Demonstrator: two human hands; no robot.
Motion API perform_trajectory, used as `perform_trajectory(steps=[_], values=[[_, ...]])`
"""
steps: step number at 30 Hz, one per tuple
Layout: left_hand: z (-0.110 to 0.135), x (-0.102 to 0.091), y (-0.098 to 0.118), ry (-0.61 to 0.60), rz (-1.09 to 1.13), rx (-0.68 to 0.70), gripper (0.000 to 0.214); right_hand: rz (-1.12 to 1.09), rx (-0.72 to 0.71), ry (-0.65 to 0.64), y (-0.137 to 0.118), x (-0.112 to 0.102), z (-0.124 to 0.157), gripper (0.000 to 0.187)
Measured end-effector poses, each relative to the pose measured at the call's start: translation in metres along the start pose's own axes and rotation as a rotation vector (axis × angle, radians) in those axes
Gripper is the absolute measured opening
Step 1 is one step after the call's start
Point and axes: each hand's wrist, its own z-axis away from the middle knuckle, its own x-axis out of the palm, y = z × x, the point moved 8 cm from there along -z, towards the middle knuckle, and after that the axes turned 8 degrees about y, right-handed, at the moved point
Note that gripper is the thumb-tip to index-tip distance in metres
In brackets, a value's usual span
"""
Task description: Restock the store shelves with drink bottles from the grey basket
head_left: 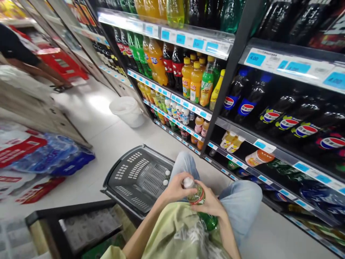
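Note:
A green plastic bottle (208,221) with a white cap and a red-edged label is held close to my body, above my lap. My left hand (175,187) curls around its capped top end. Around the label wraps my right hand (210,201), fingers closed on the bottle's side. Both hands touch the same bottle, which lies tilted, its cap pointing up and away. Just left of my knee stands a dark grey shopping basket (138,178) with slotted sides. Two small white round things, which look like caps, show at its right side.
Drink shelves (188,111) rise ahead and to the right, lined with bottles. A white bucket (128,111) stands on the floor. Shrink-wrapped packs (51,154) lie at left, near a black-edged crate (88,223). Another person's leg (40,68) shows in the aisle.

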Motion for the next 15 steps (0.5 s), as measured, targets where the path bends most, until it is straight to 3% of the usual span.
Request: perform_trajectory(steps=[4, 7, 11, 15], values=[[0.014, -0.013, 0.005, 0.007, -0.067, 0.046, 0.018, 0.225, 0.071, -0.02, 0.004, 0.004, -0.002, 0.114], [0.027, -0.014, 0.007, -0.055, -0.166, 0.049, 0.012, 0.252, 0.03, -0.114, 0.003, 0.022, -0.001, 0.116], [0.044, -0.024, 0.029, -0.092, -0.212, 0.125, 0.017, 0.173, -0.021, -0.103, 0.009, 0.048, 0.001, 0.103], [0.051, -0.056, 0.05, -0.036, -0.374, 0.131, 0.017, 0.046, -0.012, 0.029, 0.034, 0.05, 0.0, 0.079]])
